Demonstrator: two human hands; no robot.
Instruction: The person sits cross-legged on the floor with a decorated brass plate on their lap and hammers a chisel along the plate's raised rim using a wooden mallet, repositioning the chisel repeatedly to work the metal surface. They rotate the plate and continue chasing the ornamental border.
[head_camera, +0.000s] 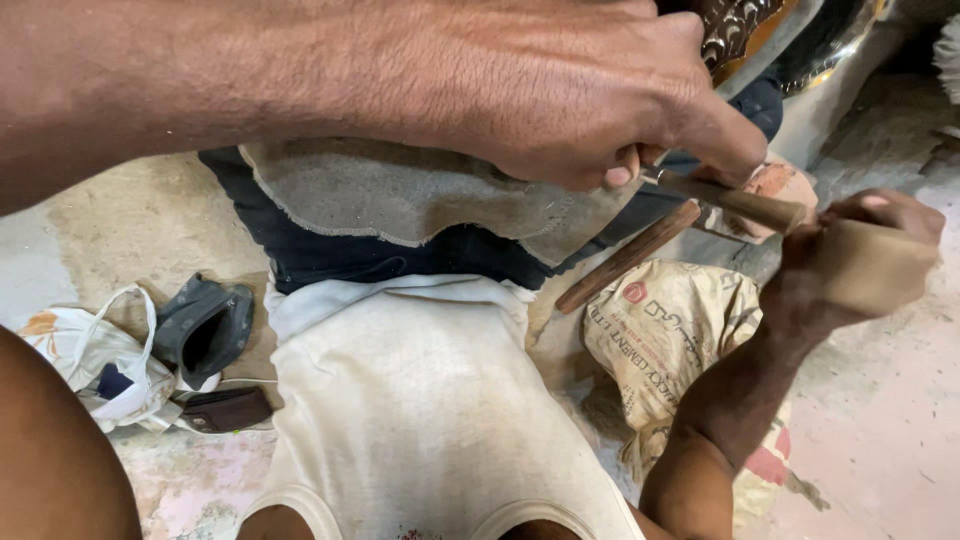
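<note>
My left hand (600, 110) reaches across from the upper left, its fingers closed around the metal shank of a tool with a wooden handle (745, 205). The handle points right, toward my right hand (850, 255). That hand comes up from the lower right and grips a flat tan piece (880, 265), blurred, close to the handle's end. A brown wooden stick (630, 258) lies slanted just below the tool, over my lap.
A grey cloth (400, 195) covers my lap over dark blue trousers. A printed tan sack (670, 330) lies on the concrete floor at right. A white bag (95, 365), a dark shoe (205, 325) and a dark flat pouch (228, 408) sit at left. An ornamented metal vessel (770, 30) stands at top right.
</note>
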